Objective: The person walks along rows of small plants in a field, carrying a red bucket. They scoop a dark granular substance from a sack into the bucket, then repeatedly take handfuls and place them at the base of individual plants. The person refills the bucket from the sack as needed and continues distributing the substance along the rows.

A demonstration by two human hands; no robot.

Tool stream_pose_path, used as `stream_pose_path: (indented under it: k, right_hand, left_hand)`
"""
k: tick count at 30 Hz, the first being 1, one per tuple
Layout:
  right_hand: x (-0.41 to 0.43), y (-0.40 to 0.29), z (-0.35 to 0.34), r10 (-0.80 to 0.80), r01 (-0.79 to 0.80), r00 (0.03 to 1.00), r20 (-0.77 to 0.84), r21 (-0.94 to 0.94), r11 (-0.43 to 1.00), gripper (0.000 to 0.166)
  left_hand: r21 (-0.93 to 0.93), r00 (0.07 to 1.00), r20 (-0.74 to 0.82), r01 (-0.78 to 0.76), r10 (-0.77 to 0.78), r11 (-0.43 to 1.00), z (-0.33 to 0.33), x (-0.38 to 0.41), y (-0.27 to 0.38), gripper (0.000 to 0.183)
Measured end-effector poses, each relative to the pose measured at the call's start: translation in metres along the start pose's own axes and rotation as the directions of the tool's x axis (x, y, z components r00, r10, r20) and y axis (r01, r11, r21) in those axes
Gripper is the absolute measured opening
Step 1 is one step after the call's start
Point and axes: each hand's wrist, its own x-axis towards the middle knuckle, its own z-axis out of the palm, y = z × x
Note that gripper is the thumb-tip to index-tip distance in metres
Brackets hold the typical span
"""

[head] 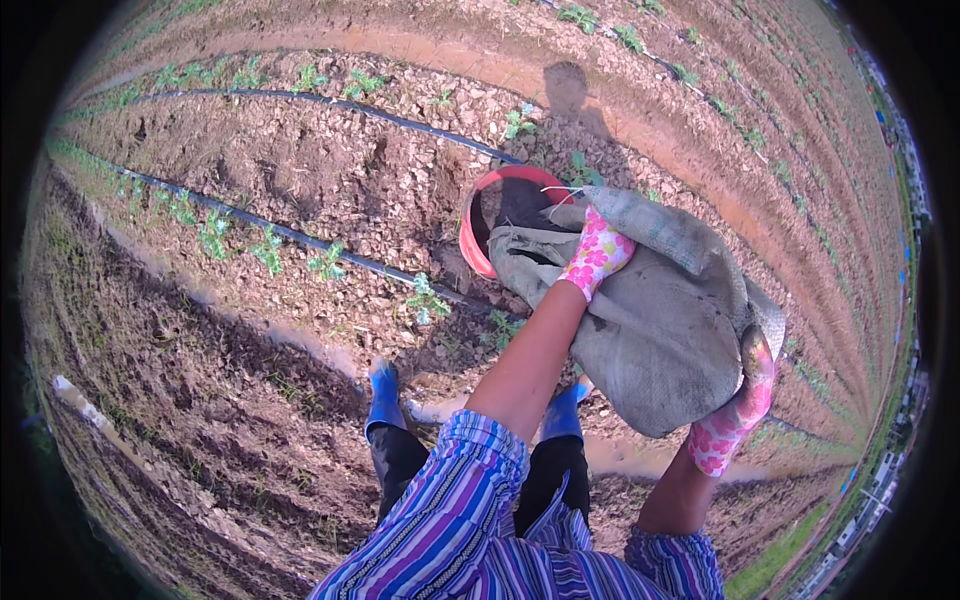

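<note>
A grey-green woven sack (660, 337) is tilted over a red bucket (478, 244), its frayed mouth at the bucket's rim. My left hand (598, 251), in a pink floral glove, grips the sack near that mouth. At the sack's other end, my right hand (739, 412) holds the fabric in a matching glove with soiled fingertips. Part of the bucket's inside lies in dark shadow, and the sack covers its right side. I cannot tell what either one contains.
Black drip lines (300, 238) run along the soil bed beside rows of leafy seedlings (425, 300). Another seedling (585, 171) grows close behind the bucket. My blue boots (385, 396) stand by a muddy furrow (311, 346) holding water.
</note>
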Motion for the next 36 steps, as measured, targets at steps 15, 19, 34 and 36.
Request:
stream_pose_path:
  k: [15,19,34,36]
  right_hand:
    - [-0.008,-0.004,-0.024,0.04,-0.018,0.996,-0.084,0.251,0.968,0.044]
    - [-0.008,-0.015,-0.024,0.067,0.0,0.986,-0.155,0.4,0.916,0.043]
    - [-0.02,-0.012,-0.05,-0.242,0.243,0.965,-0.103,0.002,0.97,0.04]
    - [-0.019,-0.013,-0.053,-0.264,0.265,0.96,-0.091,-0.006,0.964,0.039]
  left_hand:
    - [-0.172,1.0,-0.023,-0.022,0.018,0.985,0.001,-0.011,0.055,0.023]
    - [-0.126,0.998,-0.018,-0.058,0.056,0.99,0.005,-0.01,0.071,0.028]
    - [-0.169,1.0,0.009,0.018,-0.017,0.985,-0.016,-0.04,0.094,0.031]
    - [-0.227,0.994,0.068,0.103,-0.09,0.969,-0.011,-0.04,0.097,0.033]
